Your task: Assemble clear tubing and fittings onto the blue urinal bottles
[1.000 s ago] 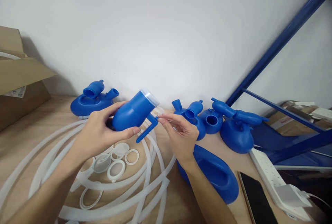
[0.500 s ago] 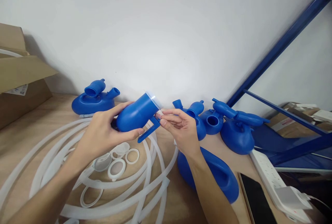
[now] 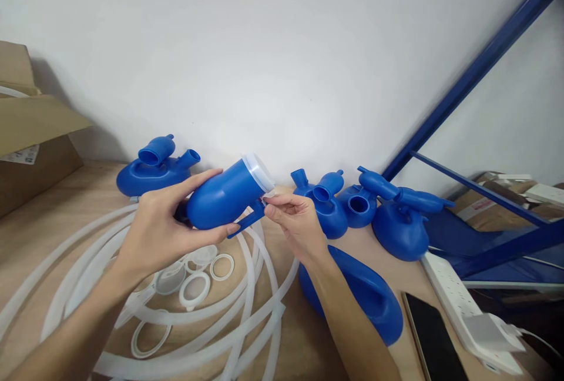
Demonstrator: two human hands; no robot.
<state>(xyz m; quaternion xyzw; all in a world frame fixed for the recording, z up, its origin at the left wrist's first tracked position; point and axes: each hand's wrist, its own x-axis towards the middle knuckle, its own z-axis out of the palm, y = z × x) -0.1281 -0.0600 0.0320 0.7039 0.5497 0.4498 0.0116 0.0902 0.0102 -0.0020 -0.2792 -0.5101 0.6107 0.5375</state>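
Observation:
My left hand (image 3: 161, 225) is wrapped around the rounded end of a blue plastic cup-shaped part (image 3: 220, 197), held tilted above the table. A whitish translucent cap (image 3: 258, 174) covers its mouth at the upper right. A blue handle (image 3: 250, 220) juts from its underside. With thumb and fingers pinched, my right hand (image 3: 294, 219) closes on the small translucent tab (image 3: 267, 194) at the cap's lower edge, beside the handle. The fingertips partly hide that tab.
Coiled translucent tubing (image 3: 176, 316) and several loose caps and rings (image 3: 194, 290) lie below my hands. Blue bottles (image 3: 152, 178) stand along the wall, and another blue bottle (image 3: 374, 298) lies by my right forearm. At right are a phone (image 3: 434, 337) and power strip (image 3: 458, 293); at left, a cardboard box (image 3: 39, 128).
The cup-shaped part has shifted slightly left and its cap now shows more of its face. My right hand has moved left and down, its fingers now pinched tighter at the tab.

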